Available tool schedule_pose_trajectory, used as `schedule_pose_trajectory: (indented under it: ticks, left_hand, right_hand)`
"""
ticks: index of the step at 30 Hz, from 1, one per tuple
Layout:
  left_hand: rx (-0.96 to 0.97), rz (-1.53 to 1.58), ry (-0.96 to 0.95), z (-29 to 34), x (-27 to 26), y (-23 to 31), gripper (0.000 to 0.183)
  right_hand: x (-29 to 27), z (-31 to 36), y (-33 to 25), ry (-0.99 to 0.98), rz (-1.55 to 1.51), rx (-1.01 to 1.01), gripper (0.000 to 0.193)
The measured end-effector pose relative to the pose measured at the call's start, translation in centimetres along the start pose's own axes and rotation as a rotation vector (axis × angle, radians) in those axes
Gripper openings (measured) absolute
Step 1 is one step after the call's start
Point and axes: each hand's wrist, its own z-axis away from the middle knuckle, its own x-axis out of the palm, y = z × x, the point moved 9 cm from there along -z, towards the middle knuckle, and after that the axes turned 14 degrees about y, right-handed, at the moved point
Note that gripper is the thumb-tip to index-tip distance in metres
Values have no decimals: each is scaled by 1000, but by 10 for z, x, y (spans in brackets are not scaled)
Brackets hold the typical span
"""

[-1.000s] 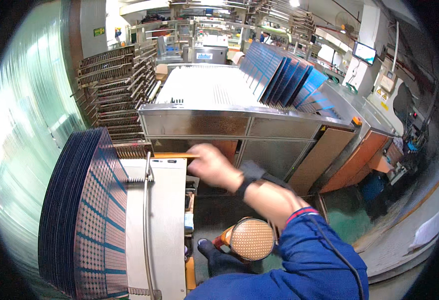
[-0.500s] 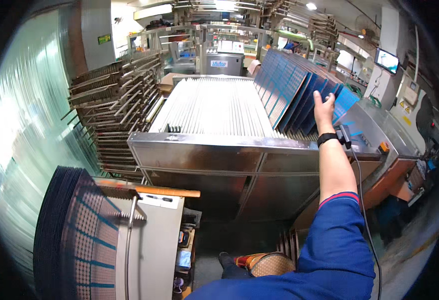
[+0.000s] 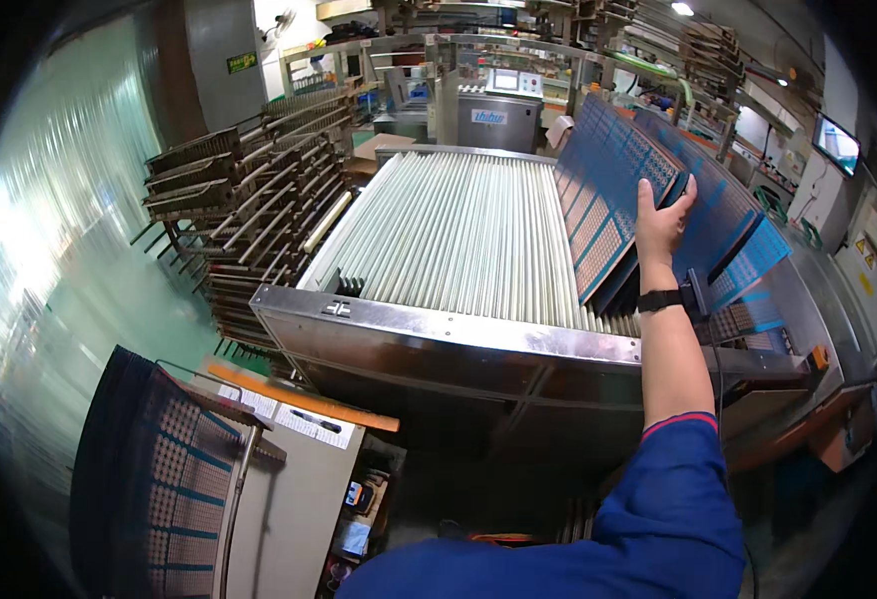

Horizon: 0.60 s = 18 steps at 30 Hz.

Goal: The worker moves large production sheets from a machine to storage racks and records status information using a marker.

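Note:
My right hand (image 3: 664, 222) reaches up over the slotted rack, thumb on the near side and fingers on the far side of a few upright blue circuit board panels (image 3: 603, 185). The hand is closed round their side edges, and how many sheets are between the fingers is hard to tell. These panels lean together, with copper-coloured grids and blue strips on their faces. More blue panels (image 3: 703, 190) stand to the right, a gap away from the held ones. Pale slats (image 3: 468, 235) fill the rack to the left of the panels. My left hand is out of view.
A metal rail (image 3: 438, 324) runs along the rack's near edge. At lower left, a stack of dark panels (image 3: 119, 479) stands beside a table (image 3: 294, 499) with a pen and papers. Slotted metal racks (image 3: 259, 200) stand at left, next to a translucent curtain (image 3: 59, 220).
My right hand has gone from half-open beside the panels to closed round their edges. A gap now separates these panels from those on the right. The view has also shifted.

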Motion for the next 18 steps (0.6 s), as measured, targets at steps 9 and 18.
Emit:
schedule_pose_trajectory:
  ticks: [9,18]
  left_hand:
    - [-23,47,-357,86,121,21,24]
    - [-64,133,-453,95,138,38,13]
  right_hand:
    - [59,-31,39,63,252,-86,59]
    - [47,-73,19,-15,-114,43,32]
